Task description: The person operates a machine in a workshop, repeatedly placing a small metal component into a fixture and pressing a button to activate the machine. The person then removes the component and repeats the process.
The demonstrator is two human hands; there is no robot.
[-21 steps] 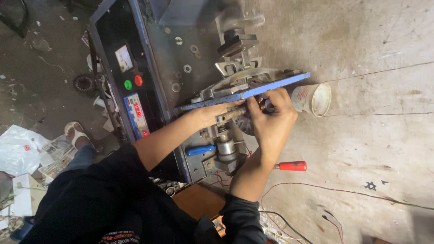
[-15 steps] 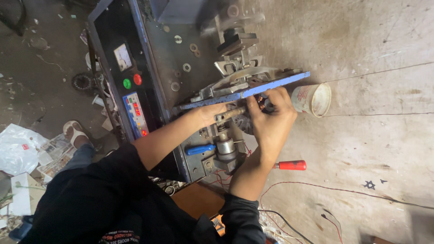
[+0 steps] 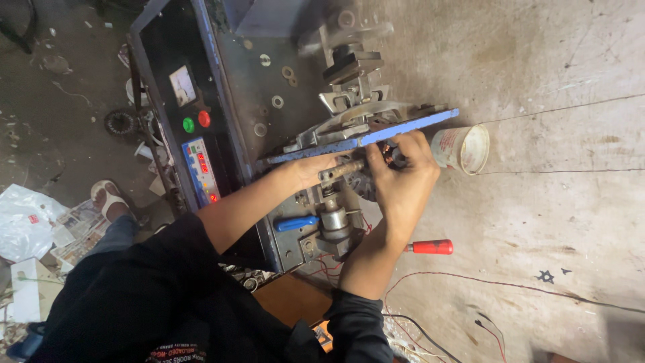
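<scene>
A dark metal winding machine (image 3: pixel 269 87) stands on the floor, with a blue bar (image 3: pixel 403 128) across its front. Under that bar sits a round wound motor part on a steel shaft (image 3: pixel 339 171). My left hand (image 3: pixel 312 169) reaches in from the left and grips the shaft end. My right hand (image 3: pixel 403 185) is closed over the wound part from the right. Both hands touch the same piece; the part itself is mostly hidden beneath my fingers.
A white paper cup (image 3: pixel 463 149) lies on its side right of my right hand. A red-handled tool (image 3: pixel 430 247) rests on the concrete below it. A blue handle (image 3: pixel 295 223), a panel with green and red buttons (image 3: pixel 195 122), loose wires (image 3: pixel 484 282) and my sandalled foot (image 3: pixel 107 196) are nearby.
</scene>
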